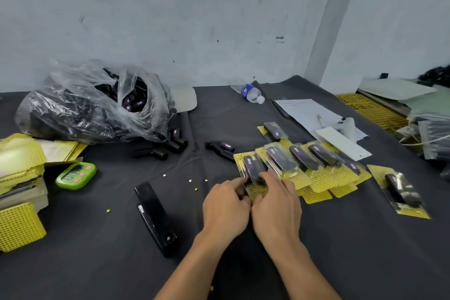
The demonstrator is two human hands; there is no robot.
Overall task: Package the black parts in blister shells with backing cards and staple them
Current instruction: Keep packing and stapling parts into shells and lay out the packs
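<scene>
Both hands — left hand, right hand — pinch the blister pack at its near end, fingers curled, likely squaring shell on card for stapling.

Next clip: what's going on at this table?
A person is packaging black parts. Their left hand and right hand both hold a blister pack with a black part on its yellow card, at the near-left end of a row of packs overlapping on the table. The black stapler lies untouched to the left. A plastic bag of parts sits at the back left, loose parts beside it.
</scene>
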